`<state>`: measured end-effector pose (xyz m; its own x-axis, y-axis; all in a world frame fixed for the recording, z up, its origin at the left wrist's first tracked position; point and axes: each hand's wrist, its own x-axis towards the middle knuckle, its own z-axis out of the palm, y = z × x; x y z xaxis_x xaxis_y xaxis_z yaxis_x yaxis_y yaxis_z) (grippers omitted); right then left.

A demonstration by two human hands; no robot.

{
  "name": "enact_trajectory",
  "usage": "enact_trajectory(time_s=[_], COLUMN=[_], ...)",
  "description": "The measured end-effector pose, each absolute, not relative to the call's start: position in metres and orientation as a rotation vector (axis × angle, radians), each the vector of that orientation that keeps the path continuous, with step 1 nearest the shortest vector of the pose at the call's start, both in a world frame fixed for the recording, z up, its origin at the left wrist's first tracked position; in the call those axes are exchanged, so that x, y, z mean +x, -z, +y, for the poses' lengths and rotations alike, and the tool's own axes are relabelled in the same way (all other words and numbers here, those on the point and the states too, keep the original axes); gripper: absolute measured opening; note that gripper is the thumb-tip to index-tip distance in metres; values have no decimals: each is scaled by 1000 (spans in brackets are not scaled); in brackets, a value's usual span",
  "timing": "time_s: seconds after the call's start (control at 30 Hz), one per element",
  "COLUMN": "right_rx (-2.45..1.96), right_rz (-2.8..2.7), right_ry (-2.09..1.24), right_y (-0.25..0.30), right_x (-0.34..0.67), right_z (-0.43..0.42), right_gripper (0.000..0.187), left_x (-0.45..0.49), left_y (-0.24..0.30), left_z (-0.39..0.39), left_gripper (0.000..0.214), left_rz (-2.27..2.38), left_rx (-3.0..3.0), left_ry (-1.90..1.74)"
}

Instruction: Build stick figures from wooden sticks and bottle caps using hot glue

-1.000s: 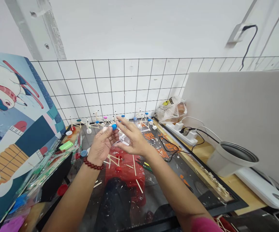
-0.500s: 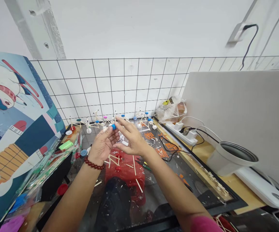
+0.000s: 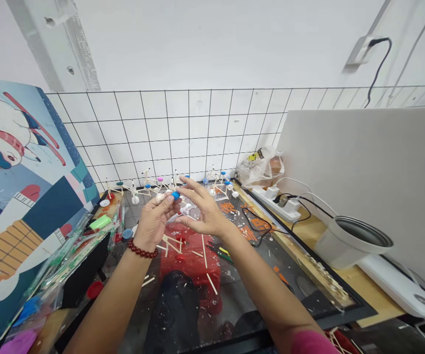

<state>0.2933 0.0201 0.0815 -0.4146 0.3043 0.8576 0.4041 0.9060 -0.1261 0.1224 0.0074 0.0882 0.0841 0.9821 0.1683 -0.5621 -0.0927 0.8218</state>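
Note:
My left hand (image 3: pixel 155 217), with a dark red bead bracelet (image 3: pixel 142 253) on its wrist, pinches a small blue clay ball (image 3: pixel 176 195) at its fingertips. A white clay ball (image 3: pixel 159 197) sits at the same fingertips, and thin matchsticks seem to join them. My right hand (image 3: pixel 207 214) hangs just to the right, its fingers apart, its index finger close to the blue ball. I see nothing held in it. Behind both hands stand matchstick models (image 3: pixel 217 186) with blue, pink and white clay joints.
Loose matchsticks (image 3: pixel 205 250) lie over a red object under the dark glass worktop (image 3: pixel 256 290). At right stand a power strip (image 3: pixel 274 204) and a white bucket (image 3: pixel 352 241). Plastic packets (image 3: pixel 75 250) and a printed board (image 3: pixel 24 172) fill the left. A grid-lined wall stands behind.
The blue ball has shifted slightly right and down with my left fingertips. My right hand sits a little lower. Nothing has been let go.

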Motion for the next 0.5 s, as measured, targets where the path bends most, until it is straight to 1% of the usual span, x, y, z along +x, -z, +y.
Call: enact_trajectory(time_s=[0.13,0.27,0.37,0.5], right_rx=[-503,-532,-529,-532], right_rz=[-2023,-2032,-2075,-2079], right_ry=[108,179,272,298], right_y=[-83,-81,-80,-78], right_x=[293,293,292,290], right_z=[19,20,21,22], right_gripper=[65,72,78,86], left_x=[122,123,124,124], left_y=[-88,-89,-90,-93], left_z=[7,7,6,4], left_gripper=[33,31,26,20], left_rz=[613,584,536,523], left_rx=[906,864,801,732], left_ry=[-1431,-1400,-1356,-1320])
